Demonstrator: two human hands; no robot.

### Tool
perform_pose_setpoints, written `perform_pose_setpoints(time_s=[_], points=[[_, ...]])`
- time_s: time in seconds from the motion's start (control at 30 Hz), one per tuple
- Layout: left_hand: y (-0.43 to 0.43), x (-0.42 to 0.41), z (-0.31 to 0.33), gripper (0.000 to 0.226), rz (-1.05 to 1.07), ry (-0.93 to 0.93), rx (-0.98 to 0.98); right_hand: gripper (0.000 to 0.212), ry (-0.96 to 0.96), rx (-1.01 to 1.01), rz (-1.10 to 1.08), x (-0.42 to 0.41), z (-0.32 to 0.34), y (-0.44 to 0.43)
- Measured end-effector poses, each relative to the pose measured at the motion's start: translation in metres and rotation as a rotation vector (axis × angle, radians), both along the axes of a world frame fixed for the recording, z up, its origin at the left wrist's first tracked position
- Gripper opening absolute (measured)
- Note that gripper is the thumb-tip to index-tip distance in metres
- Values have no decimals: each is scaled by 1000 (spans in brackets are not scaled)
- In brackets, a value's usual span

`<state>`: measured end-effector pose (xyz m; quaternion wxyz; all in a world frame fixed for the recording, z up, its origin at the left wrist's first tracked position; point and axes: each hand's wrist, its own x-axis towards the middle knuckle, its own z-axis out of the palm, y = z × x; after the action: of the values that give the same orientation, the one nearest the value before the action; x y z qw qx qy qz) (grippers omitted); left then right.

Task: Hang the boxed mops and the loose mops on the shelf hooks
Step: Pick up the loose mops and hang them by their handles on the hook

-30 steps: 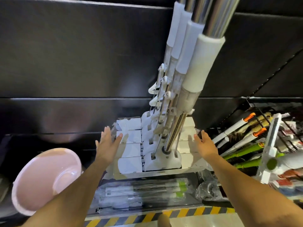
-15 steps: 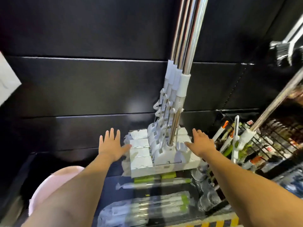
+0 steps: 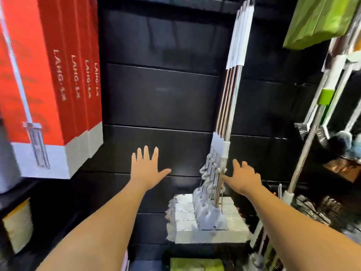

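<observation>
Several loose mops (image 3: 227, 106) hang side by side against the black shelf wall, their metal poles close together and their white sponge heads (image 3: 207, 222) stacked at the bottom. Several red and white mop boxes (image 3: 58, 90) marked LAHG hang at the upper left. My left hand (image 3: 147, 170) is spread flat in front of the black wall, left of the mops, holding nothing. My right hand (image 3: 243, 178) is open with its fingertips at the lower part of the poles, just right of them.
Brooms and green-handled tools (image 3: 322, 106) hang on the right, with a green packet (image 3: 320, 18) at the upper right. A brush (image 3: 18, 225) sits low on the left. A green package (image 3: 197, 264) lies on the bottom shelf under the mop heads.
The view has tilted up, bringing the red boxes into sight and losing the pink bowl. Both hands have risen from the sides of the mop heads to pole height.
</observation>
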<state>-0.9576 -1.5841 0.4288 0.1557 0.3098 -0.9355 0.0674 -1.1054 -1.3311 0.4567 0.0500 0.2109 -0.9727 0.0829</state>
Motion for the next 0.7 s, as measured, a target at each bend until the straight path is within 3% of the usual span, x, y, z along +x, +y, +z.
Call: perform_pose_setpoints(time_s=[0.3, 0.43, 0.7], points=[[-29, 137, 90, 92, -12, 365, -91, 76, 37, -122, 44, 104, 70, -32], [-66, 178, 124, 91, 12, 549, -149, 87, 85, -172, 74, 138, 94, -67], [-176, 226, 151, 93, -49, 748, -144, 85, 48, -411, 165, 204, 137, -201]])
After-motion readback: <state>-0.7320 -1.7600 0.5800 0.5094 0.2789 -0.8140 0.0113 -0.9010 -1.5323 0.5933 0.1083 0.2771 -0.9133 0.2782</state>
